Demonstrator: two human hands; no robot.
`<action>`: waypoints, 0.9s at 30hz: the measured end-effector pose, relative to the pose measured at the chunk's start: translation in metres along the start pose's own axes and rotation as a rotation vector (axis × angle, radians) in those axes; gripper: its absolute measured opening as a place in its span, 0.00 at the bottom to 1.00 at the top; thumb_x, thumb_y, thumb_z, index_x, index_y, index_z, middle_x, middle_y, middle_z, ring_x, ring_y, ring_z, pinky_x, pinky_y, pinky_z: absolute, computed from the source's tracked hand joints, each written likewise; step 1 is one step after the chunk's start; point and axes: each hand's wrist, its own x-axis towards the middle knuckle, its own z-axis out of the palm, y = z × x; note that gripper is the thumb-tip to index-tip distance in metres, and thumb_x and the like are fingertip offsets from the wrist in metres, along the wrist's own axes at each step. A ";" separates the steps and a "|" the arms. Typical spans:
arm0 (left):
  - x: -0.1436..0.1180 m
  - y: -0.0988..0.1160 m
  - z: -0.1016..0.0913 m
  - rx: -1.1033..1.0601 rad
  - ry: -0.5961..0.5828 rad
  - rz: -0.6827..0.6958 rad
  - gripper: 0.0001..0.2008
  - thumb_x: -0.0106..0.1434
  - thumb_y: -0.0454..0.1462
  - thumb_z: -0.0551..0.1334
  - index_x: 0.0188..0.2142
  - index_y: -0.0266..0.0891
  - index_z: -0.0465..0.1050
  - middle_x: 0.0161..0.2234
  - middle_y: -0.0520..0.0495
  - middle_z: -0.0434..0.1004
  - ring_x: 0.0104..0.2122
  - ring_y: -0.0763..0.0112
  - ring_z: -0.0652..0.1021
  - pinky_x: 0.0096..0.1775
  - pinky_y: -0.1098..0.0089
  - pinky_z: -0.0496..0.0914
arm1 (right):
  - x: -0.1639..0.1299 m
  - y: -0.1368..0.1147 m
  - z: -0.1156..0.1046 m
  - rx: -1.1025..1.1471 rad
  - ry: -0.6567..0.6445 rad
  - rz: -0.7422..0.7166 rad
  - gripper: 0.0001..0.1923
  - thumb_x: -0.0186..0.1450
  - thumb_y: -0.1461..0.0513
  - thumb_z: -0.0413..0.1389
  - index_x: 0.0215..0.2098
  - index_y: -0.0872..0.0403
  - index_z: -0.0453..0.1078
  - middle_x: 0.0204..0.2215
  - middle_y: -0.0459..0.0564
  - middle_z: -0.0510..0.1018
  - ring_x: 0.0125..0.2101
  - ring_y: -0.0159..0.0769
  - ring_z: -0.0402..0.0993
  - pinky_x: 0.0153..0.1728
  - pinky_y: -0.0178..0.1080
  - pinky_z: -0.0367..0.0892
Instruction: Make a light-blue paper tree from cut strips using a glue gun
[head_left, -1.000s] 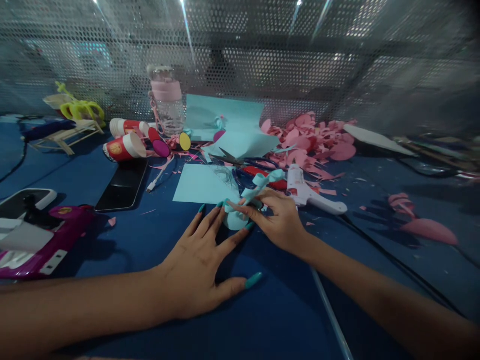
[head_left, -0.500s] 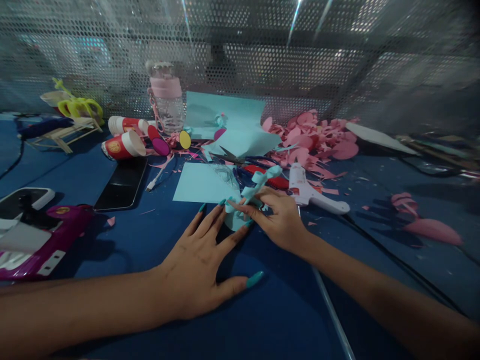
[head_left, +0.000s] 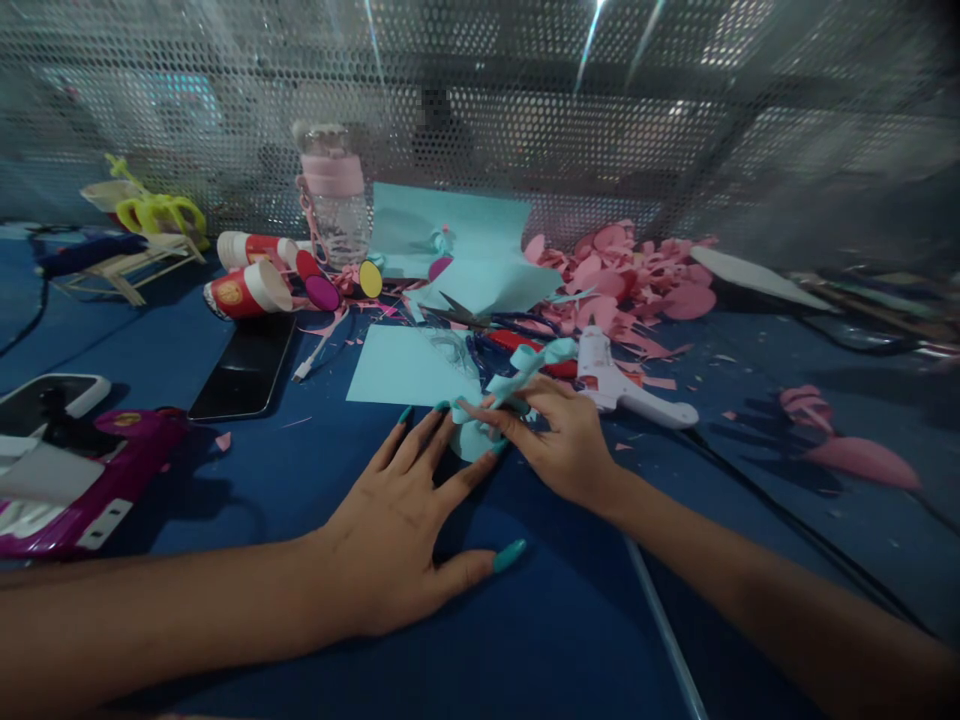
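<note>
My left hand point(head_left: 397, 520) lies flat on the blue table with fingers spread. Its fingertips press the edge of a small rounded piece of light blue paper point(head_left: 474, 442). Pinched between the fingers of my right hand point(head_left: 566, 430) is a curled light blue paper strip point(head_left: 517, 372), just above that rounded piece. The strip's far end sticks out up and to the right, in loops. My right fingers hide part of it. Behind the fingertips lies a flat light blue sheet point(head_left: 409, 365), with a clear tangled loop of thread or film on its right side.
A white glue gun point(head_left: 626, 385) with a black cord lies right of my right hand, near scissors point(head_left: 457, 312) and pink paper scraps point(head_left: 622, 275). Paper cups point(head_left: 251, 290), a bottle point(head_left: 334, 200) and a phone point(head_left: 247, 365) are at left. A purple device point(head_left: 127, 480) sits front left.
The free end of the curled paper strip has swung a little to the right and lower. Both hands stay almost in the same place.
</note>
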 end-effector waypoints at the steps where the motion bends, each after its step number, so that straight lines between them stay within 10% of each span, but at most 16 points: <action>1: 0.000 0.000 0.000 0.001 -0.001 -0.003 0.34 0.57 0.56 0.48 0.60 0.49 0.46 0.61 0.42 0.47 0.60 0.48 0.48 0.55 0.44 0.50 | 0.000 0.000 0.000 -0.002 0.005 -0.005 0.09 0.61 0.59 0.53 0.28 0.54 0.70 0.24 0.48 0.75 0.28 0.33 0.72 0.30 0.35 0.66; 27: 0.001 0.002 -0.003 0.021 -0.044 -0.031 0.34 0.57 0.57 0.46 0.61 0.52 0.43 0.61 0.43 0.46 0.60 0.46 0.48 0.53 0.43 0.53 | -0.001 0.001 0.001 -0.008 0.006 -0.050 0.09 0.60 0.59 0.54 0.27 0.56 0.69 0.24 0.48 0.75 0.28 0.32 0.72 0.29 0.33 0.66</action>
